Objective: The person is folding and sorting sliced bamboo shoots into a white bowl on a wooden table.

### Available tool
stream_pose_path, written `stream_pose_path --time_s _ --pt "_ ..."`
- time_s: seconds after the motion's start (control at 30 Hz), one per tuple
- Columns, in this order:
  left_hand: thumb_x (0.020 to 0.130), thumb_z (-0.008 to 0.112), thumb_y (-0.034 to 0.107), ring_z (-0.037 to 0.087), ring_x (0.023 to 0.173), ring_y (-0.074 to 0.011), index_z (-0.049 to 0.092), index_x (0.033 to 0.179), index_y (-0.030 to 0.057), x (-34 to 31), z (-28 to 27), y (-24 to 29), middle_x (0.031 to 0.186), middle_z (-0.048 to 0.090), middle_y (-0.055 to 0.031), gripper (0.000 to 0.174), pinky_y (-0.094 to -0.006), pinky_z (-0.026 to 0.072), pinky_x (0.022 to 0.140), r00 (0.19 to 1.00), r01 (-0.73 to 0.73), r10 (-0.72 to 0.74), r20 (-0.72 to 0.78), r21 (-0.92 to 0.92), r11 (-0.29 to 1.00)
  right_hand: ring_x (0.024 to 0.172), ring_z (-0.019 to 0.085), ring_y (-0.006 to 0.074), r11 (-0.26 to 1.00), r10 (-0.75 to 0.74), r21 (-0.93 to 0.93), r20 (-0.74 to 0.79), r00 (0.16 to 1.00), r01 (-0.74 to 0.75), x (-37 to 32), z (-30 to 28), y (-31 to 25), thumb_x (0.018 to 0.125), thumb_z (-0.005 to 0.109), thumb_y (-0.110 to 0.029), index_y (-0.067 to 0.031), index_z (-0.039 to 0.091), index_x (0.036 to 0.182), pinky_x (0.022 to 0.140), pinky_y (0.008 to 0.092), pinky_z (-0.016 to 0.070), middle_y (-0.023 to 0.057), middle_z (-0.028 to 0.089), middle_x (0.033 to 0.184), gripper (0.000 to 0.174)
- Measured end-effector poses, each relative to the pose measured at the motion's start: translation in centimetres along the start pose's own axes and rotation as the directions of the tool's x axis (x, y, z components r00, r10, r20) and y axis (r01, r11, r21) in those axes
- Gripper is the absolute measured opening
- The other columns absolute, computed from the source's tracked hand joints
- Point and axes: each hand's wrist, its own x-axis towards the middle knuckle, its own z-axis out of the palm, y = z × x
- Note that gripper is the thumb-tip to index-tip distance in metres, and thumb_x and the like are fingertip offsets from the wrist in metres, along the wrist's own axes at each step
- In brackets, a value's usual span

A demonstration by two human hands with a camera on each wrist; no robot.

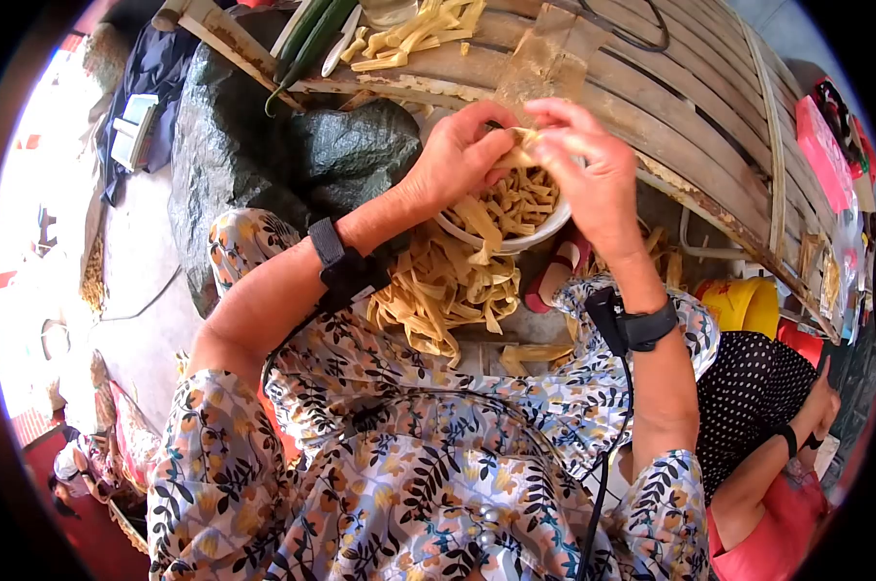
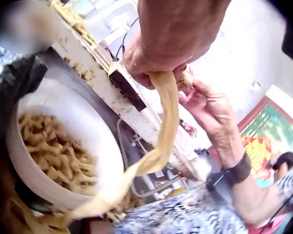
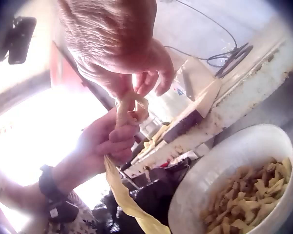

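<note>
A yellow strip (image 2: 158, 153), pinched in my left grip (image 1: 462, 155) and right grip (image 1: 595, 174), hangs lengthwise, its tail slanting down past the white tub (image 2: 103, 136).

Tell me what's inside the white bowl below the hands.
The white bowl holds a heap of short yellowish strip pieces, with bare bowl wall showing above them. The heap covers the bottom, so anything underneath cannot be seen.

Slatted wd. bench (image 1: 670, 124), rusty edge, yel. strips (image 1: 414, 44) piled, dk. grn. veg (image 1: 324, 37) alongside, blk. cable (image 1: 666, 34)
</note>
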Motion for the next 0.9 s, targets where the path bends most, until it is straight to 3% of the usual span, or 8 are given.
stream_pose_path --time_s 0.1,0.2,0.23,0.5,0.6,0.67,0.77,0.9 --pt "0.088 0.048 0.014 0.034 0.05 -0.0016 0.05 0.101 0.0067 0.0 0.3 1.3 0.062 0.041 0.0073 0.015 -0.0146 0.0248 0.043 0.973 0.201 -0.12 0.197 -0.475 0.857 0.088 0.055 0.0122 0.936 0.146 0.332 -0.073 0.987 -0.114 0.7 -1.4 -0.1 0.076 0.058 0.001 0.0059 0.065 0.083 0.079 0.0242 0.0436 0.0095 0.061 0.101 0.011" --pt "0.089 0.05 0.022 0.028 0.051 -0.0006 0.053 0.102 0.0063 0.0 0.5 1.8 0.061 0.035 0.009 0.02 -0.0156 0.0209 0.042 0.962 0.253 -0.169 0.213 -0.468 0.847 0.082 0.058 0.0127 0.79 0.453 0.523 -0.144 0.88 -0.32 1.8 -3.0 -0.9 0.075 0.059 0.0 0.0019 0.066 0.081 0.076 0.0235 0.0489 0.0113 0.062 0.099 0.009" --pt "0.089 0.051 0.023 0.028 0.051 -0.0004 0.054 0.102 0.0065 0.1 0.5 1.9 0.061 0.034 0.0089 0.021 -0.0158 0.0203 0.042 0.955 0.266 -0.17 0.244 -0.446 0.855 0.08 0.059 0.0125 0.773 0.444 0.576 -0.19 0.876 -0.267 2.1 -4.2 0.0 0.076 0.06 -0.001 0.0012 0.066 0.083 0.074 0.0233 0.051 0.0116 0.062 0.099 0.01" --pt "0.091 0.047 0.024 0.019 0.039 -0.0012 0.054 0.081 0.005 1.1 -1.7 0.0 0.05 0.028 0.0091 0.023 -0.0179 0.0161 0.036 0.845 0.435 -0.24 0.479 -0.353 0.828 0.068 0.058 0.0096 0.826 0.522 0.283 -0.06 0.851 -0.487 1.5 -4.1 0.7 0.079 0.064 -0.013 0.0011 0.064 0.089 0.059 0.0214 0.0514 0.007 0.063 0.082 0.018" --pt "0.091 0.046 0.025 0.018 0.037 -0.0015 0.049 0.075 0.0073 1.9 -1.9 0.2 0.048 0.026 0.0097 0.024 -0.0181 0.0148 0.035 0.847 0.447 -0.268 0.459 -0.342 0.827 0.058 0.056 0.0076 0.826 0.503 0.36 -0.128 0.855 -0.433 1.7 -4.0 1.7 0.077 0.066 -0.014 0.0015 0.064 0.086 0.054 0.0199 0.0491 0.0057 0.062 0.07 0.018" --pt "0.091 0.047 0.027 0.025 0.041 -0.0016 0.051 0.076 0.0069 3.3 -2.7 0.7 0.05 0.031 0.0085 0.025 -0.017 0.02 0.038 0.841 0.41 -0.227 0.491 -0.305 0.86 0.057 0.055 0.0074 0.813 0.512 0.422 -0.189 0.838 -0.402 2.4 -4.1 1.9 0.076 0.066 -0.013 0.0018 0.064 0.084 0.053 0.0195 0.0482 0.0064 0.062 0.069 0.017" --pt "0.09 0.049 0.028 0.032 0.05 -0.002 0.056 0.078 0.0058 5.2 -3.1 1.5 0.056 0.039 0.0063 0.026 -0.0165 0.026 0.045 0.966 0.084 -0.076 0.249 -0.023 0.996 0.056 0.055 0.0076 0.812 0.503 0.483 -0.294 0.813 -0.328 3.9 -4.7 2.6 0.076 0.066 -0.012 0.0025 0.064 0.083 0.051 0.0194 0.0471 0.0069 0.062 0.068 0.016" --pt "0.088 0.052 0.027 0.035 0.056 -0.0034 0.061 0.08 0.0043 7.8 -4.1 3.0 0.061 0.043 0.0064 0.026 -0.0185 0.029 0.05 0.984 -0.17 0.144 0.103 0.325 0.93 0.057 0.056 0.009 0.828 0.485 0.509 -0.443 0.754 -0.234 5.4 -5.3 3.1 0.076 0.066 -0.01 0.0042 0.063 0.083 0.051 0.0198 0.0478 0.0069 0.061 0.068 0.016"
